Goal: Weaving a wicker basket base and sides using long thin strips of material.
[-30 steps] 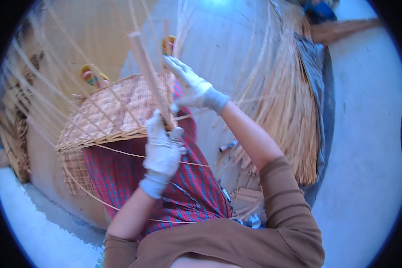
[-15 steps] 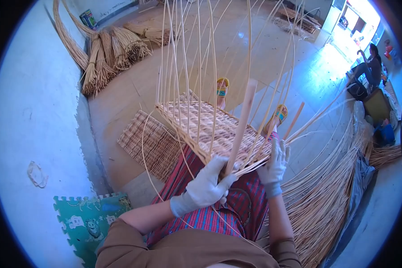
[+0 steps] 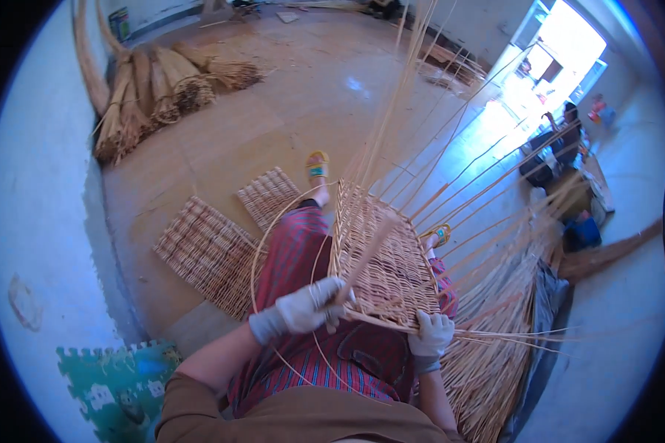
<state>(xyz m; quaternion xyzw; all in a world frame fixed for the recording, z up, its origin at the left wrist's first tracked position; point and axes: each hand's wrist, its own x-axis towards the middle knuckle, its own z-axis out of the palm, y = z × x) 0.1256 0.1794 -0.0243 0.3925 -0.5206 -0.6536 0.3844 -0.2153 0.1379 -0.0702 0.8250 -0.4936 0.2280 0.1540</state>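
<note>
A woven wicker basket base point(image 3: 388, 266) rests tilted over my lap, with long thin canes rising from its edges. My left hand point(image 3: 307, 306) is closed around the lower end of a pale wooden stick point(image 3: 369, 255) at the base's near left corner. The stick is blurred and slants up across the weave. At the near right corner, my right hand point(image 3: 431, 338) grips the woven rim, thumb and fingers bent over it. Loose cane ends point(image 3: 502, 337) stick out beside that hand. A long cane point(image 3: 256, 269) loops down past my left arm.
Two woven panels, one larger point(image 3: 207, 255) and one smaller point(image 3: 268, 196), lie on the floor to the left. Cane bundles point(image 3: 155, 88) lean by the left wall; a big heap of loose canes point(image 3: 495, 354) spreads at right. A green foam mat point(image 3: 118, 384) is near left. Another person point(image 3: 567, 140) sits far right.
The basket base has turned clockwise and tilted, so its upright canes now fan toward the right. My right hand has come lower onto the rim. The smaller panel has come into sight.
</note>
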